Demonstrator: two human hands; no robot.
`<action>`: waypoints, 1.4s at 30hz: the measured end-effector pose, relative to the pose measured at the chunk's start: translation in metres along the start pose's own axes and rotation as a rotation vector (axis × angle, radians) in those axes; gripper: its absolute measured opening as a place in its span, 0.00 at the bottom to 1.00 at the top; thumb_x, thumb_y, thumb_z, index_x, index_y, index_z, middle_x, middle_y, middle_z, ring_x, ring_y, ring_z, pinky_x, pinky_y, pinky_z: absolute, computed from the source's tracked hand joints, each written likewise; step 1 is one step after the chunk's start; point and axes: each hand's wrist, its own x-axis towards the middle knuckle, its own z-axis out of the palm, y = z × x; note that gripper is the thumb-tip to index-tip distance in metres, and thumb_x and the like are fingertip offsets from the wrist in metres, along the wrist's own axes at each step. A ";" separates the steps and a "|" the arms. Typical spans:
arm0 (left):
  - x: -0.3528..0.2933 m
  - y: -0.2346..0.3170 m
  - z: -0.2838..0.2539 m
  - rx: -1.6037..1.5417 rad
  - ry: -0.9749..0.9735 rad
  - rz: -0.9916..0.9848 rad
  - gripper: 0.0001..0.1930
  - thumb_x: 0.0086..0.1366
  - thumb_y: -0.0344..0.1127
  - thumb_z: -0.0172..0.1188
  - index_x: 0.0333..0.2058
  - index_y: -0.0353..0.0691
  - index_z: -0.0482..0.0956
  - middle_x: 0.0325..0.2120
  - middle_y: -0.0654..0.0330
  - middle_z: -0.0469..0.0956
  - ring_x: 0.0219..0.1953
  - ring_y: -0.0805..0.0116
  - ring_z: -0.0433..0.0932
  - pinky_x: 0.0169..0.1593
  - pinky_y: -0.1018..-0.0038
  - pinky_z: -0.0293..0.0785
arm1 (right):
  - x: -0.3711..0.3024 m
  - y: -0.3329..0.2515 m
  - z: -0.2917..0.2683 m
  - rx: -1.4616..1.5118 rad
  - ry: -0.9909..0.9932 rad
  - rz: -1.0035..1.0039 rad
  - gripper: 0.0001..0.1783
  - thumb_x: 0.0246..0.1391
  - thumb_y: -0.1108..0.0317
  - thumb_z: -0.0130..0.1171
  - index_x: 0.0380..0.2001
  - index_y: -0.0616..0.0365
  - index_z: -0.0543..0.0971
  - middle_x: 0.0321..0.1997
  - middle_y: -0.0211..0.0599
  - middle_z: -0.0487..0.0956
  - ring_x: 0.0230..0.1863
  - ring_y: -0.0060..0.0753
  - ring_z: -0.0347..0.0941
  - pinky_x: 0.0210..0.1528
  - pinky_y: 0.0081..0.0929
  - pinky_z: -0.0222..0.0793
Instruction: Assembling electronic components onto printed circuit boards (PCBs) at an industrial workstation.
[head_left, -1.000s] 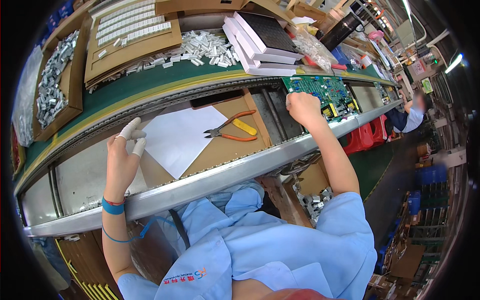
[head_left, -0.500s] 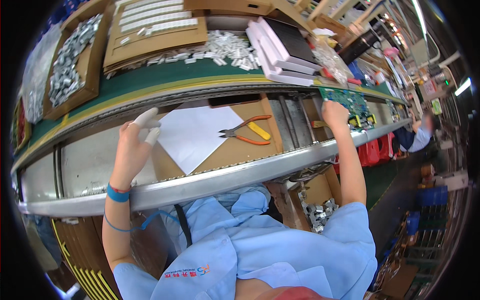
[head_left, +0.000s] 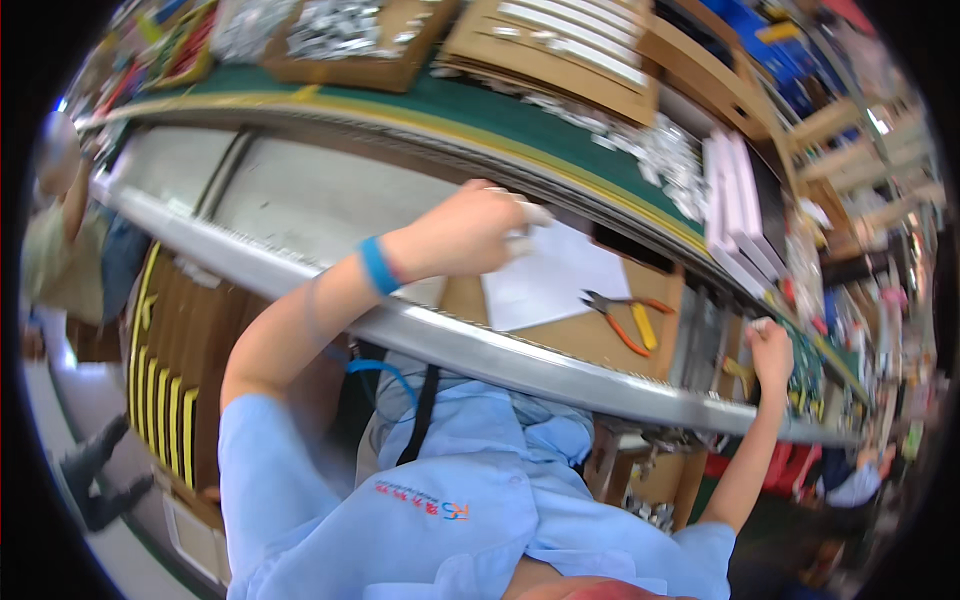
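Note:
My left hand (head_left: 478, 232) is over the near side of a white paper sheet (head_left: 565, 275), a blue strap round its wrist. White covers sit on its fingertips, which are apart with nothing visible between them. Cutting pliers (head_left: 625, 318) with orange and yellow handles lie on the cardboard (head_left: 590, 345), to the right of the paper. Farther right, my right hand (head_left: 770, 355) is closed at the left edge of a green circuit board (head_left: 808, 375). Whatever its fingers hold is hidden, and the picture is blurred there.
A metal rail (head_left: 490, 365) runs along the near side of the line. Beyond, a green shelf (head_left: 430, 105) bears boxes of grey parts, a cardboard stack (head_left: 560, 55), loose white pieces (head_left: 665, 160) and white foam slabs (head_left: 735, 200). Another person (head_left: 70, 240) stands at far left.
The view has swung left, so the scene sits farther right and lower. My left hand has moved right, from the paper's left edge to over it. My right hand stays by the board.

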 end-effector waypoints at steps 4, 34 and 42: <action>0.025 -0.006 0.008 0.002 0.004 0.130 0.13 0.49 0.31 0.58 0.36 0.38 0.78 0.25 0.48 0.77 0.33 0.48 0.78 0.39 0.58 0.74 | -0.003 -0.088 0.001 0.122 -0.047 -0.357 0.11 0.50 0.62 0.60 0.32 0.58 0.79 0.30 0.48 0.80 0.34 0.54 0.76 0.35 0.43 0.69; 0.023 -0.037 0.065 0.004 -0.482 -0.080 0.15 0.52 0.36 0.58 0.36 0.32 0.76 0.28 0.45 0.79 0.33 0.45 0.78 0.35 0.54 0.73 | -0.008 -0.175 0.058 -0.105 -0.786 -0.648 0.13 0.53 0.61 0.60 0.32 0.61 0.80 0.27 0.48 0.81 0.27 0.44 0.77 0.32 0.37 0.69; 0.025 -0.047 0.072 0.015 -0.508 -0.089 0.16 0.53 0.37 0.59 0.36 0.31 0.73 0.28 0.45 0.78 0.34 0.43 0.78 0.36 0.53 0.74 | -0.018 -0.197 0.023 -0.181 -0.581 -0.661 0.15 0.52 0.56 0.58 0.32 0.56 0.80 0.30 0.50 0.81 0.35 0.54 0.77 0.39 0.43 0.69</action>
